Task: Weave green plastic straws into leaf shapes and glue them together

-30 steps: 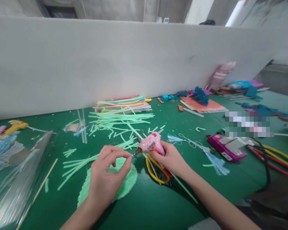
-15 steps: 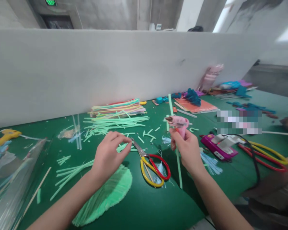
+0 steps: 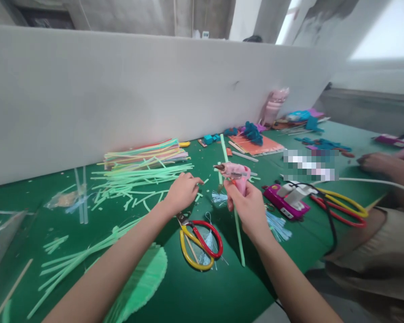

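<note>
Right grip (image 3: 247, 208) is closed around the handle of the pink glue gun (image 3: 234, 172), which I hold upright above the green surface (image 3: 222, 291), with its nozzle pointing to the left. A long green strip (image 3: 234, 211) stands behind the gun, from far to near, and I cannot tell if my fingers also pinch it. Left grip (image 3: 183, 190) reaches far over the surface with the fingers curled and the fingertips close together, touching a small green piece among the cut green strips (image 3: 138, 179); whether it really pinches this piece I cannot tell. Between my two arms, on the near side, lie scissors (image 3: 198, 240) with red and yellow handles. Near my left forearm lies a green leaf shape (image 3: 144, 280). A stack of coloured strips (image 3: 144, 152) is at the far side, against the white wall (image 3: 121, 89). At the right I see a purple box (image 3: 283, 202), and further right another person's hand (image 3: 373, 162) rests on the surface.
</note>
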Demonstrator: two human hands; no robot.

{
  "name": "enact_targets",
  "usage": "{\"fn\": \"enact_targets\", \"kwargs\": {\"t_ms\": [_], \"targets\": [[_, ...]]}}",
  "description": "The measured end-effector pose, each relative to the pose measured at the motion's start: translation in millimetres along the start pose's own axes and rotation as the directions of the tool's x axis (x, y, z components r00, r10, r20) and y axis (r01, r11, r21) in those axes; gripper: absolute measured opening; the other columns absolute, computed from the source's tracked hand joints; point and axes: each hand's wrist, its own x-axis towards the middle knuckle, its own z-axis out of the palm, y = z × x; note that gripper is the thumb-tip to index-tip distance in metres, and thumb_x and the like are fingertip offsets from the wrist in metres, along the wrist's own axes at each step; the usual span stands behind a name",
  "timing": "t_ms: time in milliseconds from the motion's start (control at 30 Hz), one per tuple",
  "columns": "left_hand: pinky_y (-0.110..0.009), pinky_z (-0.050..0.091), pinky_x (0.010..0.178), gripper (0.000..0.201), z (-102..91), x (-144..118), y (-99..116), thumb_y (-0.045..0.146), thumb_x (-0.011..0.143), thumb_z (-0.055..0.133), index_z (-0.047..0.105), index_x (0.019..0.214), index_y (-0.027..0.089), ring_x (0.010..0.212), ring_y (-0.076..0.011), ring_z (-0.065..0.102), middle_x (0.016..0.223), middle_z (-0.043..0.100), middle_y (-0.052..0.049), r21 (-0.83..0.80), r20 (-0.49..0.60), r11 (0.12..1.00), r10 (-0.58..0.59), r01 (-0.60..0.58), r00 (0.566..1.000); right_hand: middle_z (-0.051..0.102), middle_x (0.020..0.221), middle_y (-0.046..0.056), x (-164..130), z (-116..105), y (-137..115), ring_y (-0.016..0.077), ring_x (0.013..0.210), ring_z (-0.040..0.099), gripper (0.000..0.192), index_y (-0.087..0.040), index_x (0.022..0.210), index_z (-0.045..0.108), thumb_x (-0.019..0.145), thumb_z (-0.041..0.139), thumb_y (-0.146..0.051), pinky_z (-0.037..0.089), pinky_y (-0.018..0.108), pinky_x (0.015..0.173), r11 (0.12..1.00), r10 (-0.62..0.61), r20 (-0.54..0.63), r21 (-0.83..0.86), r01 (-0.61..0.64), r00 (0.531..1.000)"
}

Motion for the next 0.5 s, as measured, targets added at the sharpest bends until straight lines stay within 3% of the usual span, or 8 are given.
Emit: {"fn": "enact_targets", "kwargs": {"t_ms": [67, 133, 267, 367, 500], "targets": [[-0.045, 0.048, 0.089, 0.016, -9.5, -8, 0, 0.03, 0.089, 0.06, 0.066, 0.096, 0.017, 0.097, -0.022, 0.061, 0.097, 0.067, -0.005, -0.084, -0.026, 0.996, -0.034, 0.032, 0.999, 0.048, 0.044, -0.007, -2, 2, -2, 0.009, 0.037, 0.043, 0.032, -0.02, 0.068, 0.052, 0.078, 0.069, -0.046, 0.032, 0.022, 0.039, 0.999, 0.02, 0.032, 0.039, -0.022, 0.999], [-0.04, 0.048, 0.084, 0.014, -18.9, -18, 6, 0.031, 0.087, 0.06, 0.067, 0.088, 0.019, 0.09, -0.0213, 0.062, 0.087, 0.067, -0.004, -0.197, -0.059, 0.978, -0.079, 0.066, 0.995, 0.047, 0.046, -0.007, -5, 4, -4, 0.0084, 0.037, 0.041, 0.033, -0.02, 0.067, 0.051, 0.078, 0.068, -0.046, 0.032, 0.022, 0.038, 0.992, 0.051, 0.137, 0.111, -0.066, 0.989], [-0.03, 0.049, 0.073, 0.023, -29.9, -47, 22, 0.042, 0.085, 0.06, 0.067, 0.096, 0.023, 0.088, -0.0185, 0.064, 0.095, 0.069, -0.002, -0.461, -0.088, 0.881, -0.167, 0.108, 0.982, 0.047, 0.049, -0.007, -14, 13, -3, 0.0074, 0.037, 0.04, 0.036, -0.02, 0.065, 0.048, 0.078, 0.066, -0.048, 0.03, 0.021, 0.037, 0.972, 0.114, 0.394, 0.146, -0.185, 0.912], [-0.027, 0.05, 0.066, 0.023, -33.0, -69, 30, 0.04, 0.081, 0.065, 0.065, 0.096, 0.022, 0.078, -0.0159, 0.064, 0.094, 0.068, -0.001, -0.613, -0.042, 0.776, -0.216, 0.146, 0.976, 0.048, 0.048, -0.007, -21, 19, -1, 0.0078, 0.039, 0.041, 0.034, -0.02, 0.068, 0.049, 0.08, 0.065, -0.047, 0.031, 0.02, 0.039, 0.982, 0.114, 0.455, 0.081, -0.169, 0.883], [-0.027, 0.051, 0.07, 0.016, -36.4, -86, 34, 0.034, 0.078, 0.069, 0.066, 0.084, 0.02, 0.074, -0.0142, 0.063, 0.084, 0.067, 0.0, -0.732, 0.031, 0.654, -0.249, 0.191, 0.968, 0.048, 0.046, -0.007, -26, 24, 1, 0.0086, 0.04, 0.042, 0.032, -0.02, 0.07, 0.05, 0.083, 0.062, -0.046, 0.033, 0.02, 0.04, 0.991, 0.11, 0.485, 0.016, -0.134, 0.867]]}}
